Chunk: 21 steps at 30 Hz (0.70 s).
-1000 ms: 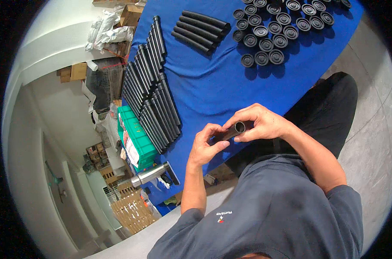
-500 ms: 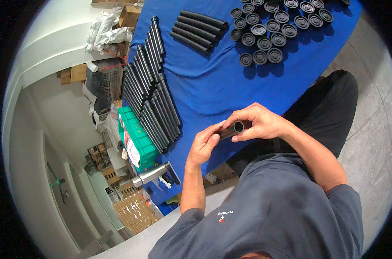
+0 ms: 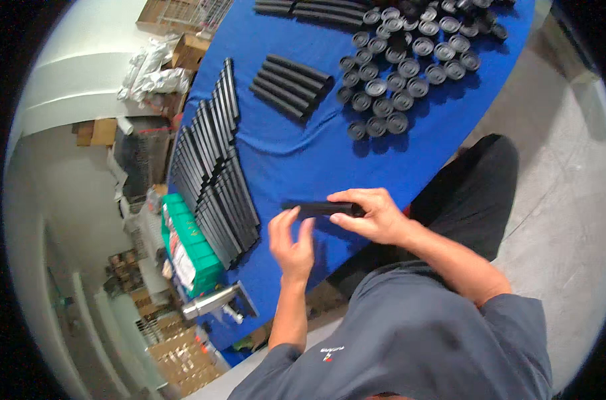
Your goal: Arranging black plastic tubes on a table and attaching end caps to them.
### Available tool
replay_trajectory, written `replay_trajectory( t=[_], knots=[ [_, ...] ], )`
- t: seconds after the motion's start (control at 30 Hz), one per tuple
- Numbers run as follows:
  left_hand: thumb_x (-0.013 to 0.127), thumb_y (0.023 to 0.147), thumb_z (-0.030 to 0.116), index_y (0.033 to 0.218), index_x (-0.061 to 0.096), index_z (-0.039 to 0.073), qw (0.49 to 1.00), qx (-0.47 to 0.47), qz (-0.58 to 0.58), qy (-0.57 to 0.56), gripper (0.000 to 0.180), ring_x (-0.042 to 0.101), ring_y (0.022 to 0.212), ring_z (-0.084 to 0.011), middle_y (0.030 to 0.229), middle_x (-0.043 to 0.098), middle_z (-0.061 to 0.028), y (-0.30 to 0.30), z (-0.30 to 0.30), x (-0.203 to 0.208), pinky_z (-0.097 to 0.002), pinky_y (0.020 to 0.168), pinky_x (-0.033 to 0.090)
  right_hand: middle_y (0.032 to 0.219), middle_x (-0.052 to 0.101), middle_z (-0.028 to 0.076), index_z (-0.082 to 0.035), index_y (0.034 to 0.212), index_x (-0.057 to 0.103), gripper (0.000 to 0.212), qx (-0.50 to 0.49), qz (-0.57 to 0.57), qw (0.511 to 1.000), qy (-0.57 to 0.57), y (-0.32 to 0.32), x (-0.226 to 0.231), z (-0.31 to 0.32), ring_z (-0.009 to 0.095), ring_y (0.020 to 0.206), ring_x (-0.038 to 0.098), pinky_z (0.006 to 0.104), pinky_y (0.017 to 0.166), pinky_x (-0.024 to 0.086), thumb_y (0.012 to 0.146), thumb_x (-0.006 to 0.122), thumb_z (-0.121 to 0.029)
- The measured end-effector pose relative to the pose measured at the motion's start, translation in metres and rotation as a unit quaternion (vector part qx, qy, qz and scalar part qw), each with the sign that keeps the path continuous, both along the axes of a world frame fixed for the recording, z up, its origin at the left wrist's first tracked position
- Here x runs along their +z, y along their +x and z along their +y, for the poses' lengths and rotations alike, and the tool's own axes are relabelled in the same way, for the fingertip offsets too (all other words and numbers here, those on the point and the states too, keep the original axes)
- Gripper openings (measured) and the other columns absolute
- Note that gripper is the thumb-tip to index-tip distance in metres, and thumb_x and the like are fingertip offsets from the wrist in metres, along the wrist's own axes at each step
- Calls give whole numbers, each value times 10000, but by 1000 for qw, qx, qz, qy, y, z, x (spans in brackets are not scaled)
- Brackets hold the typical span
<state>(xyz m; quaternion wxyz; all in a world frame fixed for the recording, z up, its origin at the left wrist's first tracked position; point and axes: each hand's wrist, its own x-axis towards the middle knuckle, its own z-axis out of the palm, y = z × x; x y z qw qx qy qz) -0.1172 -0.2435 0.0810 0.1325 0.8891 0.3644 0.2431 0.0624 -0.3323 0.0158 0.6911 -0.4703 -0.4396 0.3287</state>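
Right hand (image 3: 376,217): fingers curled nearly closed round the right end of a short black tube (image 3: 324,209), thumb on the near side, index along the far side. Left hand (image 3: 292,245): half open, thumb well off the forefinger; fingertips at the tube's left end, touching by the look of it, but no firm hold. Tube lies crosswise between the two hands, raised over the blue tablecloth (image 3: 276,160).

Handling, my judgement: let the right grip carry the weight, firm but without squeezing; roll the tube with light left fingertips, thumb clear of the end so the rim can be felt and seen. Wall looks smooth, could slip.

Room: bare cloth just beyond the fingers, good for turning. Leftward, the staggered rows of slim black tubes (image 3: 213,157) limit a wide swing; green crate (image 3: 193,247) left of the left wrist. Beyond the fingertips, four or so thicker tubes (image 3: 291,87), then round ribbed caps (image 3: 396,123). Table edge runs close under the right hand, dark-trousered leg (image 3: 483,170) beside it; a dropped tube could roll off there.
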Motion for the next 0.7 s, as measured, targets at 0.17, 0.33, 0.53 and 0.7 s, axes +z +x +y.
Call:
replay_trajectory(
  t=[0.17, 0.33, 0.53, 0.7],
  knots=[
    [648, 961, 224, 1041, 632, -21, 838, 129, -192, -493, 259, 654, 844, -173, 996, 671, -126, 1, 6, -10, -306, 748, 555, 897, 691, 75, -10, 1219, 625, 392, 6, 91, 992, -87, 0, 2, 5, 124, 753, 647, 278, 643, 515, 874, 738, -158],
    [644, 953, 236, 1270, 573, 85, 568, -88, -424, -700, 359, 551, 1238, -319, 1360, 556, -181, 31, 17, -36, -479, 1043, 458, 886, 688, 95, 21, 1300, 539, 539, 161, 187, 966, -71, 11, 12, 6, 159, 747, 655, 322, 643, 524, 872, 746, -232],
    [579, 986, 177, 1171, 637, 125, 462, -162, -547, -679, 201, 510, 1282, -416, 1347, 573, -198, 65, 56, -70, -549, 1076, 441, 883, 649, 167, -21, 1239, 560, 523, -137, -414, 896, -80, 109, 63, 22, 343, 767, 661, 448, 632, 527, 858, 716, -345],
    [561, 996, 186, 1206, 599, 129, 453, -192, -558, -668, 221, 521, 1278, -399, 1323, 589, -185, 64, 59, -79, -557, 1057, 459, 1165, 556, 206, -115, 1294, 520, 453, -202, -587, 732, -282, 204, 95, 73, 369, 1025, 638, 477, 802, 552, 875, 625, -253]
  ],
)
